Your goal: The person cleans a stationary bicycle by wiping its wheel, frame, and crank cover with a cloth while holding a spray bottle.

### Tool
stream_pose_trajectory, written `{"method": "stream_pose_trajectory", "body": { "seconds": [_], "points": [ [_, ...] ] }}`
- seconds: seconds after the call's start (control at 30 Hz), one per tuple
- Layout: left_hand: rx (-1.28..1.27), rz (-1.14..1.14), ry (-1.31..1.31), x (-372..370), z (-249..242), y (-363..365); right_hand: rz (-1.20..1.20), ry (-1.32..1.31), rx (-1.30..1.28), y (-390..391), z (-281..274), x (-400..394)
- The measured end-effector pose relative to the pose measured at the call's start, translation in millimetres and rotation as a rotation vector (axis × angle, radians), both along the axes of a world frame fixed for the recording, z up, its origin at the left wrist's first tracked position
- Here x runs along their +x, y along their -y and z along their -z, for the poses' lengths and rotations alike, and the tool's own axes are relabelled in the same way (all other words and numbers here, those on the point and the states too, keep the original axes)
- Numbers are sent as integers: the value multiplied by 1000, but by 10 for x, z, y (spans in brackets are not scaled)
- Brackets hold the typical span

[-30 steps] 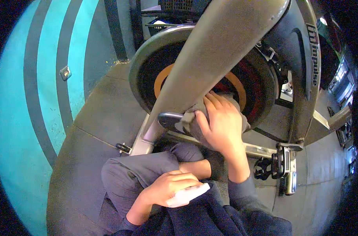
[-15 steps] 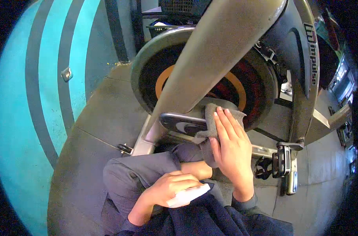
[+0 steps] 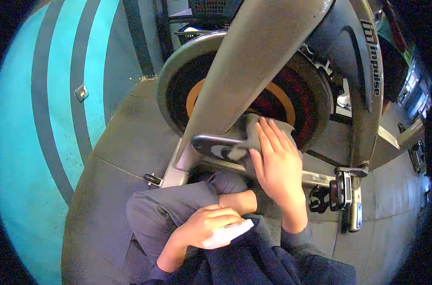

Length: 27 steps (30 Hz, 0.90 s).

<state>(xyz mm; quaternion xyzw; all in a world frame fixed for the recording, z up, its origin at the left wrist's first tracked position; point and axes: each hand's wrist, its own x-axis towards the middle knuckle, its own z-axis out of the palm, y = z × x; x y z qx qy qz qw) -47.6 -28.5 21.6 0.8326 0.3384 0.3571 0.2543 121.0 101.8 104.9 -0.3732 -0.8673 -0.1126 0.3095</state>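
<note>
My right hand (image 3: 280,168) lies over a grey cloth (image 3: 255,130), fingers long and nearly straight, thumb a little apart. The hand presses the cloth against the dark cover (image 3: 211,146) with a pale curved mark, low on an exercise bike. Cloth shows past the fingertips and on both sides of the hand; the rest is hidden under the palm. In my lap, my left hand (image 3: 204,225) is closed around a flat white folded piece (image 3: 227,233), which may be paper or cloth. It rests by my crossed legs (image 3: 173,204), away from the bike.
The bike's sloping frame beam (image 3: 254,61) crosses in front of its round flywheel (image 3: 178,61). A pedal (image 3: 340,190) sticks out at the right. A turquoise striped wall (image 3: 16,142) stands left of dark floor mats (image 3: 106,190). A black basket (image 3: 211,21) sits behind the wheel.
My right hand and the grey cloth have shifted slightly up along the cover, and the cloth's lower flap has drawn in. My left hand still holds the white piece in place.
</note>
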Motion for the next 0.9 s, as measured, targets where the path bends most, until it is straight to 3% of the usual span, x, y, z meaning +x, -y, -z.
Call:
{"method": "stream_pose_trajectory", "body": {
  "seconds": [0.13, 0.27, 0.37, 0.47, 0.57, 0.9],
  "points": [
    [8, 18, -24, 2, -29, -13, 18, 7, -159, 241, -20, 212],
    [-33, 9, 15, 9, -20, -45, -15, -4, -159, 70, -20, 216],
    [-20, -4, 32, 13, -18, -42, -96, -90, -128, -300, -18, 109],
    [-6, 13, -7, 8, 3, -33, -268, -147, -264, -511, -63, 113],
    [0, 9, 13, 8, -2, -23, -258, -237, -163, -433, 67, 110],
    [-3, 20, -8, 39, -4, -59, -235, -435, -220, -111, 380, 450]
  ]
}}
